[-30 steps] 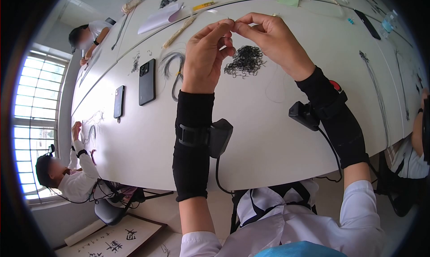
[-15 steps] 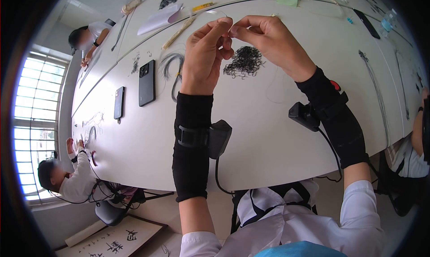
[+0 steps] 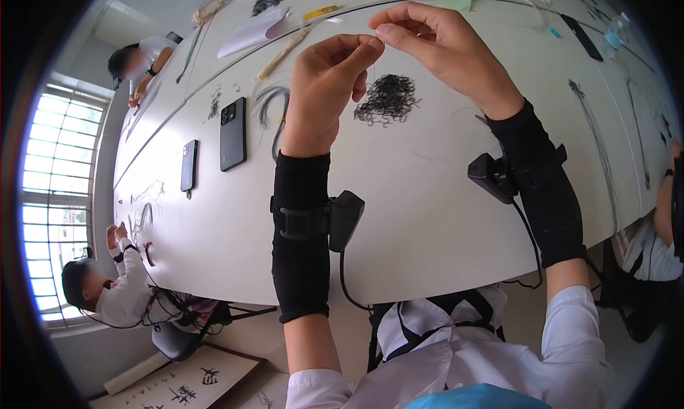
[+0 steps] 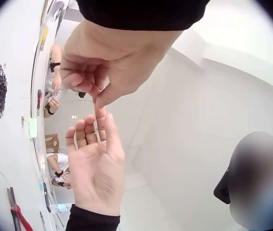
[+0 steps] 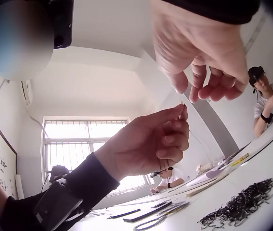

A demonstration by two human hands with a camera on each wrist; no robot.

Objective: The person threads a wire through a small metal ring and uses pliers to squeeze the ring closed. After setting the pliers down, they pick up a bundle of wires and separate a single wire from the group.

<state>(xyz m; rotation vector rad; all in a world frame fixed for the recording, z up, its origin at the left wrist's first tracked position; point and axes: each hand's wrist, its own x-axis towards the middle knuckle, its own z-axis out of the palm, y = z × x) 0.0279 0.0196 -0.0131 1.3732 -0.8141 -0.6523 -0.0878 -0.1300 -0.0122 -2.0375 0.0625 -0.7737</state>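
My left hand (image 3: 324,88) is raised over the white table (image 3: 413,216), its thumb and forefinger pinching a thin dark strand (image 4: 82,100). In the right wrist view a tiny end of it pokes out above the fingertips. My right hand (image 3: 445,56) is just beyond and to the right, fingers loosely bent, tips right by the left fingertips. A gap shows between its thumb (image 5: 179,84) and forefinger in the right wrist view, with nothing visible in it. On the table below both hands lies a pile of short, curled black pieces (image 3: 387,99).
Left of my left hand are a tied bundle of grey strands (image 3: 273,104) and two phones (image 3: 233,135). Red-handled pliers (image 4: 16,211) lie near my right forearm. Farther off are a green paper (image 3: 454,0) and a bottle (image 3: 616,31). Other people (image 3: 117,288) sit around the table.
My right hand has risen and shifted slightly away, and its fingers have loosened. My left hand has moved slightly down and right, its thumb and forefinger still pressed together.
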